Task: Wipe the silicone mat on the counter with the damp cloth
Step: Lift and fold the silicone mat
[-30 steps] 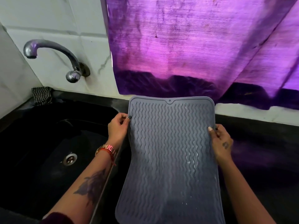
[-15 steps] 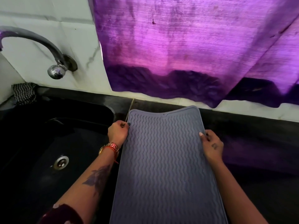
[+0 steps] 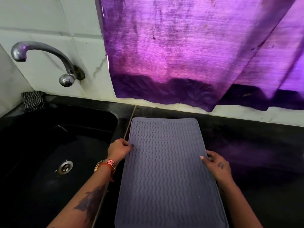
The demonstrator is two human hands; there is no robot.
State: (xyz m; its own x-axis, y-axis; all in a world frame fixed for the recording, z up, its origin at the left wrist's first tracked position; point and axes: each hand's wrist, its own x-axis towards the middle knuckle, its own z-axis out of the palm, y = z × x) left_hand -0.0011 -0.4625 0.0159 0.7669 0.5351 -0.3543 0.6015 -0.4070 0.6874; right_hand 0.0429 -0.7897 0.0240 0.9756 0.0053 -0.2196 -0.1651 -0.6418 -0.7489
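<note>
surface: black counter (image 3: 246,145) | on it: grey silicone mat (image 3: 167,170) with wavy ridges, lying flat just right of the sink (image 3: 57,145) | back left corner: checkered cloth (image 3: 32,100)

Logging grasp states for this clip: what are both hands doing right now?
Left hand: pinches the left edge of the silicone mat.
Right hand: grips the mat's right edge.

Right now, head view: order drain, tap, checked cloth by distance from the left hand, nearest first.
From the left hand:
1. Drain, in the sink to its left.
2. Tap, on the wall, up left.
3. Checked cloth, far-left sink corner.
</note>
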